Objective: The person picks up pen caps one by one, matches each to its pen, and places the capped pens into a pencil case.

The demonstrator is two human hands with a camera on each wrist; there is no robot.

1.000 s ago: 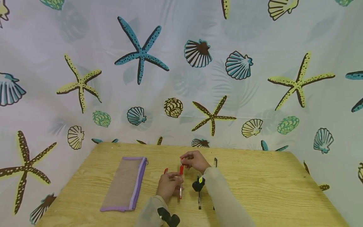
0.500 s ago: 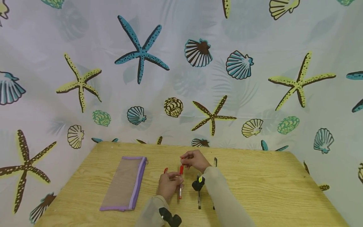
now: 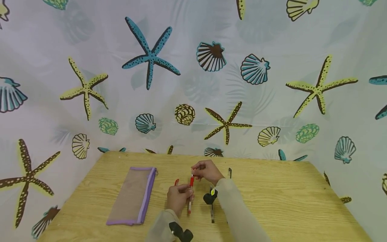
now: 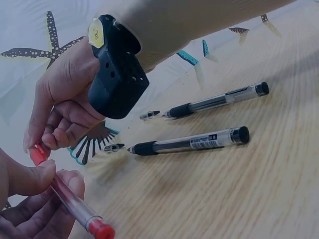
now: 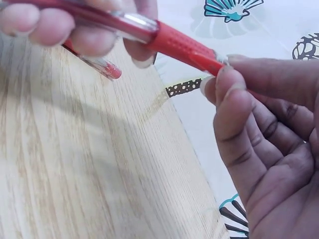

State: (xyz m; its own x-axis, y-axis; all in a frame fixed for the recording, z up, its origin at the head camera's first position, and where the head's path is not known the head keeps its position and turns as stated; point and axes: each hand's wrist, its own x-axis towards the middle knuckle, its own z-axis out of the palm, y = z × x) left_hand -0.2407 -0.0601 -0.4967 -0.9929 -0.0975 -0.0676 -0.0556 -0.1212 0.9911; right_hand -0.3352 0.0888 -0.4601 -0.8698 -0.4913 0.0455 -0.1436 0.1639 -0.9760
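A red pen [image 3: 191,182] with a clear barrel is held between both hands above the table. My left hand [image 3: 177,198] grips its barrel, thumb and fingers round it. At the far end my right hand [image 3: 208,170] pinches the red tip with thumb and forefinger; the right wrist view shows the red rubber grip [image 5: 182,46] leading into that pinch. Whether the cap is on or off is hidden by the fingertips. Another red pen [image 3: 176,182] lies beside the left hand, partly covered by it.
Two black pens [image 4: 194,143] [image 4: 219,101] lie on the wooden table [image 3: 287,195] to the right, small clear caps near their tips. A mesh pouch [image 3: 131,195] with purple edges lies at the left. Behind the table hangs a shell-and-starfish patterned cloth [image 3: 187,84].
The held red pen's near end has shifted slightly left and tilted, with the left hand moving a little left. Both hands keep their hold.
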